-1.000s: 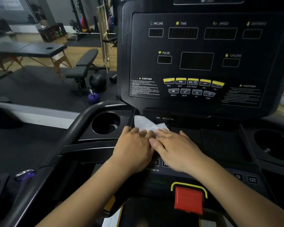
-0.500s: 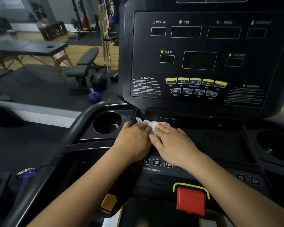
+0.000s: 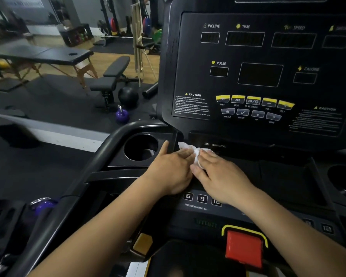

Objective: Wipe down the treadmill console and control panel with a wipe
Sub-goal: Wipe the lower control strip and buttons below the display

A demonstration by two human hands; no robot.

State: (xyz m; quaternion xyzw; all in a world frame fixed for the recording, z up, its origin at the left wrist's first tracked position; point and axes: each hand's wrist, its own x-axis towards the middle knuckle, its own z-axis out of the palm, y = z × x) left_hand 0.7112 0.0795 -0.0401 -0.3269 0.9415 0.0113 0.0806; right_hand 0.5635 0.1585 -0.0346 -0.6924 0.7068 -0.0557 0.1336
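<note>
A crumpled white paper wipe (image 3: 196, 154) is seen pressed onto the flat black tray of the treadmill console (image 3: 284, 172), just below the upright black control panel (image 3: 268, 76) with its dark display windows; the wipe is held between both hands, which touch each other over it; the left hand (image 3: 172, 168) is laid flat, fingers together and thumb spread toward the round black cup holder (image 3: 141, 146) just left of the wipe, so its grip is seen as a flat press rather than a closed clasp; the right hand (image 3: 222, 176) is curled over the wipe's near edge, fingertips (image 3: 205, 154) bent down on the bunched paper; a row of numbered incline buttons (image 3: 195, 197) is partly covered by the wrists; a red rectangular stop button (image 3: 244, 248) framed in yellow is set nearer the viewer than the wipe; a purple kettlebell (image 3: 122, 114) is seen on the dark gym floor, well beyond the cup holder.
</note>
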